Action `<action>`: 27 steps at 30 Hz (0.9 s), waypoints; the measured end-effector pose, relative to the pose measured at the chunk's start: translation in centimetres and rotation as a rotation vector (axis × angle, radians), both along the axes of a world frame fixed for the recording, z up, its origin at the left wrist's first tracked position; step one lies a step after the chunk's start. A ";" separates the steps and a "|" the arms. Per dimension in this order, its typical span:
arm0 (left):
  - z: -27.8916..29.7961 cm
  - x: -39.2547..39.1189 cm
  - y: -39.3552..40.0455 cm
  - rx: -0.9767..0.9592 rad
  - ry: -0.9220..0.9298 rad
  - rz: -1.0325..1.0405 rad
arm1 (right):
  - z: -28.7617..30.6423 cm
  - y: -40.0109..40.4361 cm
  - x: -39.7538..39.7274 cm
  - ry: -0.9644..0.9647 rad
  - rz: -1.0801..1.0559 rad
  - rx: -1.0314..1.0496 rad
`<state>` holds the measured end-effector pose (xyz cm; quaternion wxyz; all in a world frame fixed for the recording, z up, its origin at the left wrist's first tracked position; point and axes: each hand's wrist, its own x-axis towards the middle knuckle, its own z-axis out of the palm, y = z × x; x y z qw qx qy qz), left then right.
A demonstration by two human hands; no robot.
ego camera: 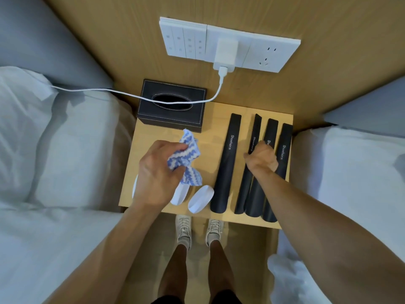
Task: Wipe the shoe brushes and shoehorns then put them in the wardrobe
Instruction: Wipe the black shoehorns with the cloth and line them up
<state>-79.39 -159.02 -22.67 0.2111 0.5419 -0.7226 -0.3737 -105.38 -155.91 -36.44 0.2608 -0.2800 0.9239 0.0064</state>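
Several black shoehorns marked "Shoehorn" lie side by side on the right half of the wooden bedside table. My right hand is curled over the middle ones and grips one of them. My left hand holds a crumpled blue-and-white striped cloth above the table's left part. White oval shoe brushes lie near the front edge; some are partly hidden under my left hand and the cloth.
A dark leather tissue box stands at the table's back left, with a white charger cable draped over it from the wall socket panel. Beds with white linen flank the table on both sides. My feet in pale sneakers stand below.
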 end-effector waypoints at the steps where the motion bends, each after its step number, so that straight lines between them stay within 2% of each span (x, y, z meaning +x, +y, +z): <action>1: 0.0 0.0 -0.1 -0.002 0.000 0.000 | -0.3 0.1 0.4 -0.021 0.028 -0.005; 9: -1.2 0.7 -0.5 -0.027 -0.021 0.017 | -2.4 0.2 3.7 -0.184 0.050 0.092; 14: -1.8 1.7 -0.3 -0.038 -0.014 0.033 | -2.9 -0.1 3.6 -0.277 -0.101 0.096; 20: -0.4 1.8 0.0 -0.020 -0.006 0.043 | -0.9 -0.1 2.4 -0.408 -0.336 -0.046; 24: 1.6 1.2 0.0 -0.064 0.012 0.019 | 1.4 1.7 1.0 -0.341 -0.299 -0.151; 27: 3.0 0.6 -0.1 -0.075 0.028 0.014 | 3.4 3.2 0.0 -0.362 -0.304 -0.269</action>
